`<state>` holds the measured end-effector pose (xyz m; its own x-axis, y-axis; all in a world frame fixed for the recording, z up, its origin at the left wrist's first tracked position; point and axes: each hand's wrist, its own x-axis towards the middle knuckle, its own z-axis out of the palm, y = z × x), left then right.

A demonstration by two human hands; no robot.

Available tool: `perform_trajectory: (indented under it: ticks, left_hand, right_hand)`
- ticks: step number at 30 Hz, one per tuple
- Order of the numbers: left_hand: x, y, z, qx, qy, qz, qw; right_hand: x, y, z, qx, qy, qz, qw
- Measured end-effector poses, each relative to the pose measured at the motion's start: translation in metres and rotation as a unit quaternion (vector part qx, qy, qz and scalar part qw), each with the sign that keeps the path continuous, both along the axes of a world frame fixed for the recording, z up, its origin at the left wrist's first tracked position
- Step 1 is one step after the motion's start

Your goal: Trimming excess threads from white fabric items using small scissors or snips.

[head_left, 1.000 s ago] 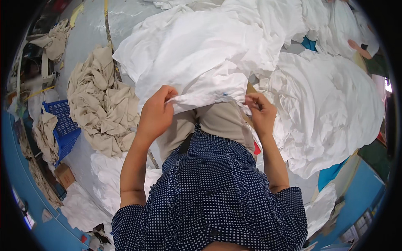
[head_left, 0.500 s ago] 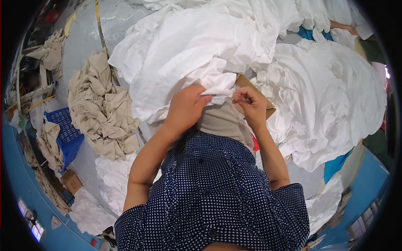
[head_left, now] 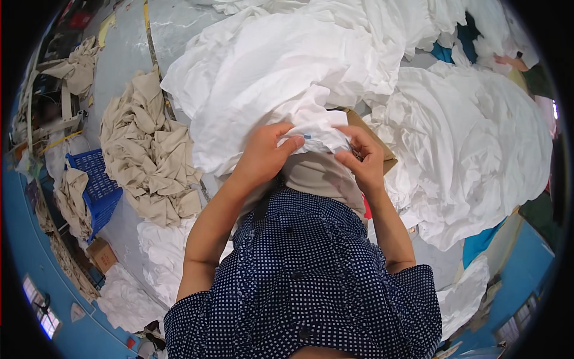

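Note:
A big white cloth [head_left: 257, 78] lies heaped in front of me, its near edge gathered in folds close to my lap. My left hand [head_left: 267, 154] is closed on that edge, thumb and fingers pinching the fabric. On the other side my right hand [head_left: 365, 157] pinches the same edge, and a small dark, metallic-looking thing shows within its curled fingers, too hidden to name. Between the hands, a small blue mark or tag [head_left: 307, 136] shows on the cloth. Beige cloth [head_left: 320, 175] covers my lap below.
A brown cardboard piece [head_left: 376, 143] stands just beyond my right hand. Another white cloth heap [head_left: 472, 149] lies to the right. On the left are a beige cloth pile [head_left: 146, 149], a blue plastic basket [head_left: 98, 188] and a small carton [head_left: 101, 255]. Another person's hand [head_left: 511, 62] shows far right.
My right hand has moved in to grip the cloth's edge, where before its fingers were drawn together beside it. The blue mark between my hands has come into sight.

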<state>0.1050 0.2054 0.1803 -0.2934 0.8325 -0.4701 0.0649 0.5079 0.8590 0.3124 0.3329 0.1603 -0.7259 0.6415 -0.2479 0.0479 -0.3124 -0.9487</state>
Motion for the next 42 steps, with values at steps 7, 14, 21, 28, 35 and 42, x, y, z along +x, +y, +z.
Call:
perform_trajectory:
  ticks: [7, 14, 21, 28, 35, 42]
  left_hand:
    - [-0.005, -0.004, 0.008, 0.016, -0.021, 0.003, 1.0]
    - [-0.042, -0.054, 0.02, 0.031, 0.365, -0.069, 0.928]
    - [-0.105, -0.117, -0.03, 0.096, 0.484, 0.12, 0.862]
    - [-0.108, -0.127, -0.044, 0.082, 0.453, 0.145, 0.876]
    - [-0.126, -0.137, -0.047, 0.087, 0.367, 0.179, 0.909]
    - [-0.138, -0.151, -0.049, 0.093, 0.45, 0.241, 0.855]
  right_hand:
    - [-0.014, 0.006, -0.006, -0.144, -0.066, -0.061, 0.985]
    - [0.013, 0.065, 0.058, -0.114, 0.037, -0.206, 0.971]
    - [0.072, 0.184, 0.091, 0.072, 0.176, -0.384, 0.904]
    - [-0.011, 0.118, 0.022, 0.308, -0.207, -0.194, 0.908]
    - [-0.123, -0.016, 0.024, 0.113, -0.146, 0.195, 0.963]
    - [-0.143, 0.0, 0.032, -0.044, -0.135, 0.111, 0.984]
